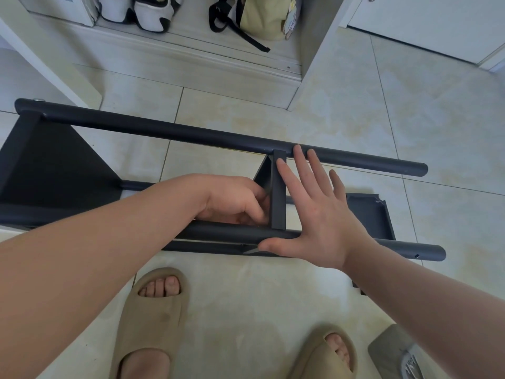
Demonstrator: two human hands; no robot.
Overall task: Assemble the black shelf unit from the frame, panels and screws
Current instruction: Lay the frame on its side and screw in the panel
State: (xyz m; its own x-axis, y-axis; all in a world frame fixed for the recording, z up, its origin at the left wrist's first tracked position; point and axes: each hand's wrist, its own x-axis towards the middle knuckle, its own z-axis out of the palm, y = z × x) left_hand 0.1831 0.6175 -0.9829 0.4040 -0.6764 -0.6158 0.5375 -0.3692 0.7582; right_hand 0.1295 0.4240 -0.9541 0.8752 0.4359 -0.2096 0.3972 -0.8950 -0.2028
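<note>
Open gap between far tube and near tube, split by upright panel.

Soft, even daylight; pale sheen on floor tiles; faint shadows lower centre; edges bowed by wide-angle distortion.

black frame, tan slides, beige tiles

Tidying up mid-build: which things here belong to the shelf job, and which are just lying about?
Job: frame tubes, fitted panel, middle panel, loose panel, left hand, right hand.
Lying about: sneakers, backpack, grey slipper.
</note>
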